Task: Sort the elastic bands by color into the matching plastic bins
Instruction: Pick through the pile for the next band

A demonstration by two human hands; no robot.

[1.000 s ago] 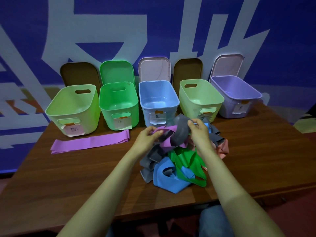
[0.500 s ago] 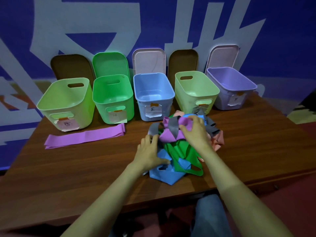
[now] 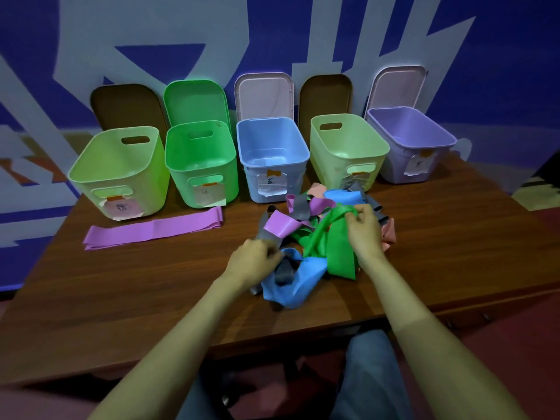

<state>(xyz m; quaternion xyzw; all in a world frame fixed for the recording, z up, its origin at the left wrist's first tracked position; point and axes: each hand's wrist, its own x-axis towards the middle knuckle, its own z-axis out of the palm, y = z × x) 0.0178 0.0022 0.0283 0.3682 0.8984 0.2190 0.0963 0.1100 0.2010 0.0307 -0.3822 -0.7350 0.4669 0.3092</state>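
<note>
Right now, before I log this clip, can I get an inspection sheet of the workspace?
Surface: wooden table, bare at the front left.
Job's things: five open bins in a row at the back: lime bin, green bin, blue bin, pale green bin, lilac bin; none shows bands inside. Tangled band pile mid-table. One purple band lies flat, apart, before the lime bin.
Clutter: five lids lean on the wall behind the bins.
Hands: right hand pinches a green band; left hand rests closed on the pile's near edge.
Cables: nothing seen.
Surroundings: blue and white wall.
</note>
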